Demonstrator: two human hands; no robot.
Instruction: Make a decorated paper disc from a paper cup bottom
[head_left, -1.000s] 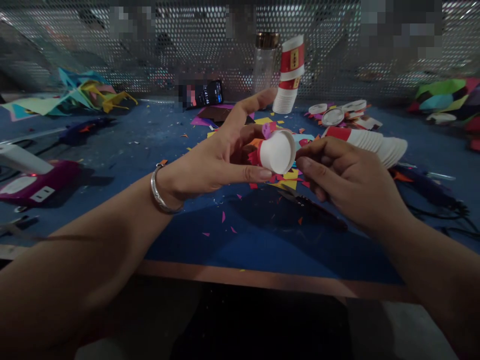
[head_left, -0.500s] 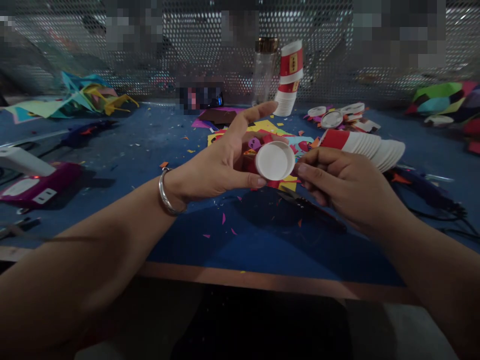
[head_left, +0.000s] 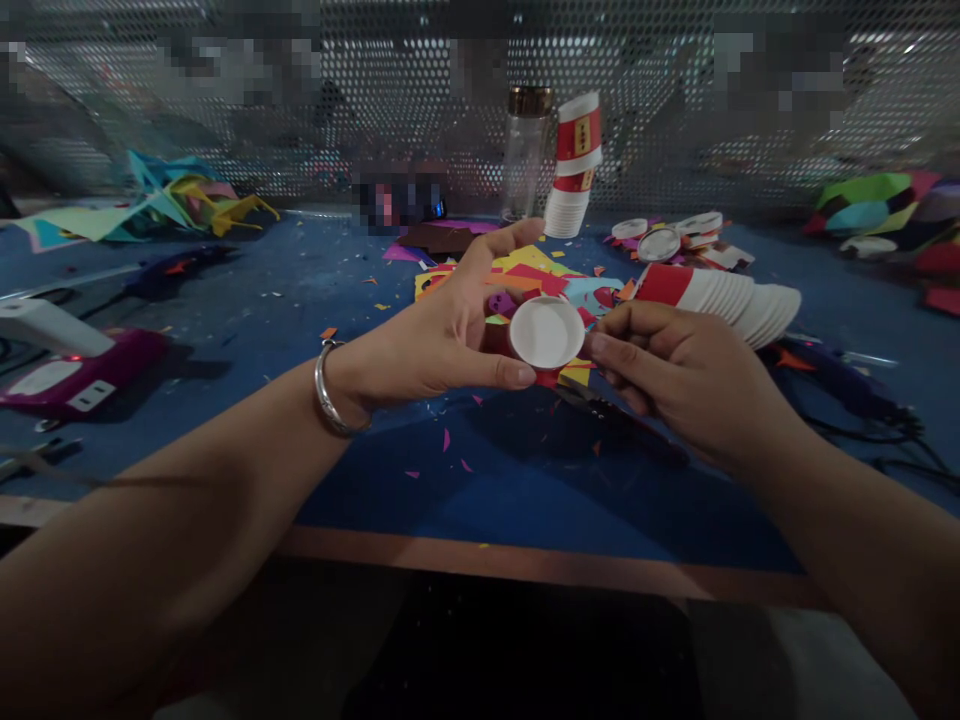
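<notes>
Above the table's middle is a paper cup (head_left: 547, 333), its white round end facing me and a red side partly showing behind. My left hand (head_left: 457, 335) holds it from the left. The thumb lies along its lower edge, the index finger stretches up and away, and the other fingers curl behind, partly hidden. At the cup's right edge, my right hand (head_left: 667, 375) pinches with thumb and forefinger. A purple cutout with dark eye marks (head_left: 501, 302) shows between my left hand and the cup; whether it is attached to the cup I cannot tell.
Scissors (head_left: 600, 405) lie below my hands. Nested paper cups (head_left: 739, 300) lie at right beside a glue gun (head_left: 840, 380); another cup stack (head_left: 568, 205) stands near a clear jar (head_left: 526, 150). A purple power strip (head_left: 112, 375) sits left. Coloured paper (head_left: 529, 262) lies behind the hands.
The view has shifted slightly. The cup has tilted a little, so its round end looks flatter. Both hands keep nearly the same position and hold.
</notes>
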